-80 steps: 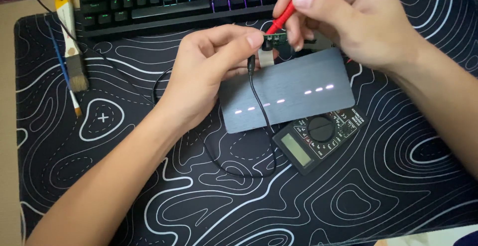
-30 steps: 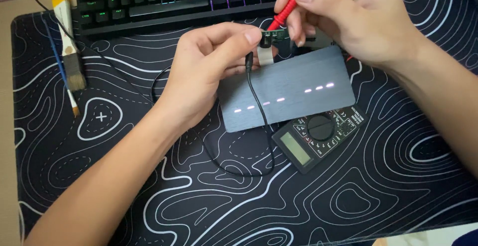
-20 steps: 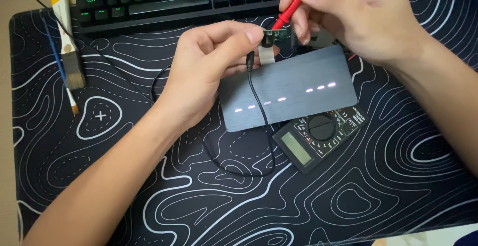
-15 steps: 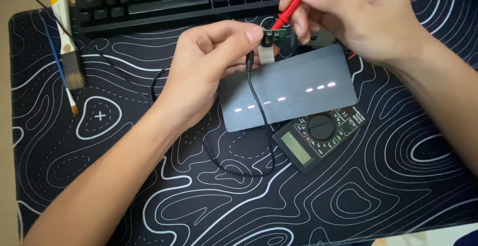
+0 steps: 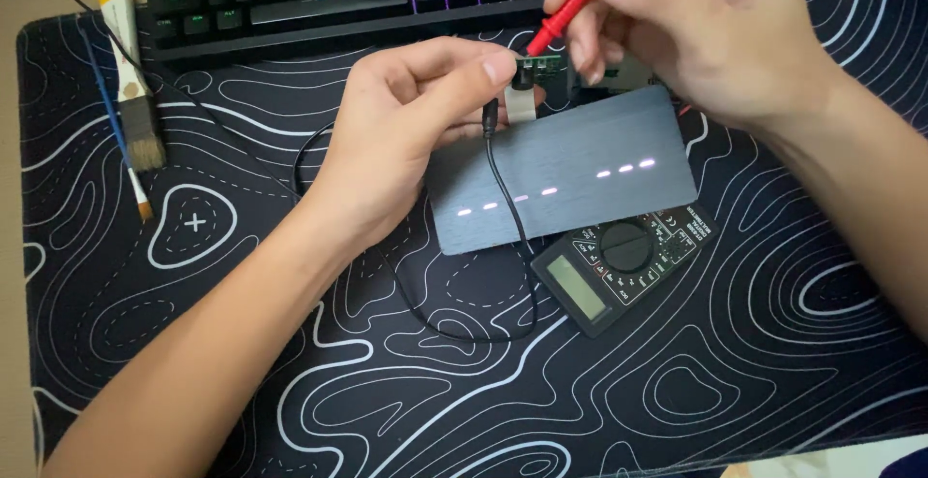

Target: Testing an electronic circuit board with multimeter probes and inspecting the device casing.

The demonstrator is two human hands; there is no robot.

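Observation:
My left hand (image 5: 406, 140) pinches a black probe (image 5: 491, 115) against a small green circuit board (image 5: 541, 67) just above a grey rectangular slab (image 5: 570, 173). The probe's black cable (image 5: 454, 318) loops down over the mat. My right hand (image 5: 696, 33) grips a red probe (image 5: 559, 22) like a pen, its tip resting on the same board. A black multimeter (image 5: 623, 265) with a dial and a small screen lies below the slab.
A black desk mat with white contour lines (image 5: 242, 362) covers the table. A backlit keyboard (image 5: 338, 0) lies along the far edge. A flat paintbrush (image 5: 130, 82) and a thin blue-handled brush (image 5: 116, 140) lie at the far left.
Both hands stay on the board with the probes. The red probe has tilted slightly and the view has drifted a little; nothing was let go.

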